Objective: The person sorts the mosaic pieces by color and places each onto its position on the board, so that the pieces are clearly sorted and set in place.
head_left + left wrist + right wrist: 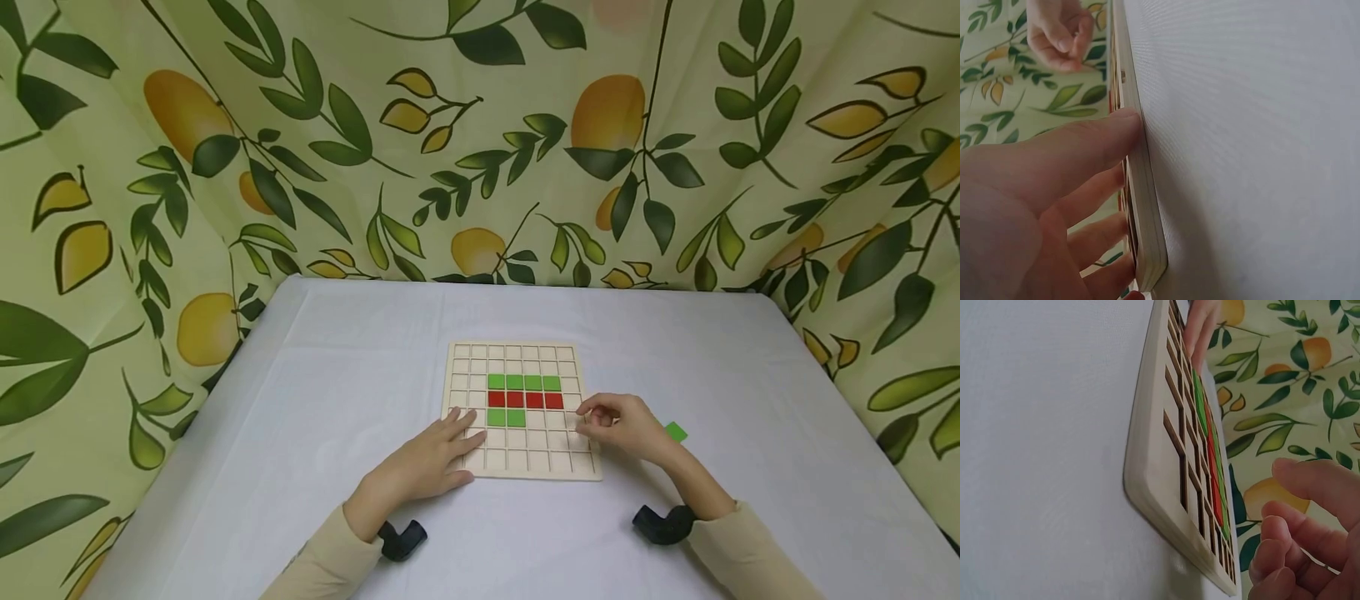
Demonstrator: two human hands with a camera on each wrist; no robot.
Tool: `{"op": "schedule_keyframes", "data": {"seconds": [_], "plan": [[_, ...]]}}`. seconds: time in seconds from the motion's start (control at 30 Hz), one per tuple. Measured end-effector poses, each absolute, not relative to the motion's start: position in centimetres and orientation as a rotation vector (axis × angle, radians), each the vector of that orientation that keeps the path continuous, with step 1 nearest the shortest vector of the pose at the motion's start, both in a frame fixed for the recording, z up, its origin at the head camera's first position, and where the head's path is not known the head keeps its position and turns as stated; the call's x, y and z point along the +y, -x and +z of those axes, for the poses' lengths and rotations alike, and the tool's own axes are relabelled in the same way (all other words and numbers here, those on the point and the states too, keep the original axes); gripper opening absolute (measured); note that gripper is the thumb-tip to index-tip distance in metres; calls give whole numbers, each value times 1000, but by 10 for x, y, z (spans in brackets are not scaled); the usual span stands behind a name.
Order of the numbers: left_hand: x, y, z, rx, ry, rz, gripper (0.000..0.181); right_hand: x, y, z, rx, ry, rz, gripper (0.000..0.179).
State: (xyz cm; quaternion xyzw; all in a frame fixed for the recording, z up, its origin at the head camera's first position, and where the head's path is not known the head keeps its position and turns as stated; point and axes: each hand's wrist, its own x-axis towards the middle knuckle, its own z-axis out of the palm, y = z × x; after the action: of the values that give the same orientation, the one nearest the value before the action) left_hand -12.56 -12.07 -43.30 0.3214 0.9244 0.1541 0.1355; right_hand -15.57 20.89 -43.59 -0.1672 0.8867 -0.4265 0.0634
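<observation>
A pale wooden grid board (540,462) lies flat on the table. Several green tiles (523,382) form a row across its middle, above a row of several red tiles (514,400). Two more green tiles (506,417) sit side by side below the red row's left end. My left hand (431,457) rests on the board's lower left corner, fingers spread, thumb against the near edge. By the right edge hovers my right hand (626,425), fingers loosely bent; the right wrist view shows nothing between them. A loose green tile (676,432) lies partly hidden behind the right wrist.
White cloth covers the table (360,350). A fabric curtain (480,167) printed with fruit and leaves surrounds its back and sides. Black wrist-worn devices (663,525) show beneath both forearms.
</observation>
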Motion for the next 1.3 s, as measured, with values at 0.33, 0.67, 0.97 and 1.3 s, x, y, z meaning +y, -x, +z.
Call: {"op": "schedule_keyframes", "data": {"seconds": [0.33, 0.67, 0.97, 1.3], "plan": [[-117, 122, -429, 2733, -934, 291, 55, 233, 151, -435, 2674, 408, -1330, 19], [-117, 122, -428, 2707, -931, 368, 55, 252, 151, -435, 2746, 383, -1297, 20], [-117, 123, -428, 2686, -930, 423, 56, 268, 154, -436, 2790, 389, -1222, 22], [-118, 122, -429, 2678, -906, 449, 56, 285, 156, -437, 2810, 395, -1183, 21]]}}
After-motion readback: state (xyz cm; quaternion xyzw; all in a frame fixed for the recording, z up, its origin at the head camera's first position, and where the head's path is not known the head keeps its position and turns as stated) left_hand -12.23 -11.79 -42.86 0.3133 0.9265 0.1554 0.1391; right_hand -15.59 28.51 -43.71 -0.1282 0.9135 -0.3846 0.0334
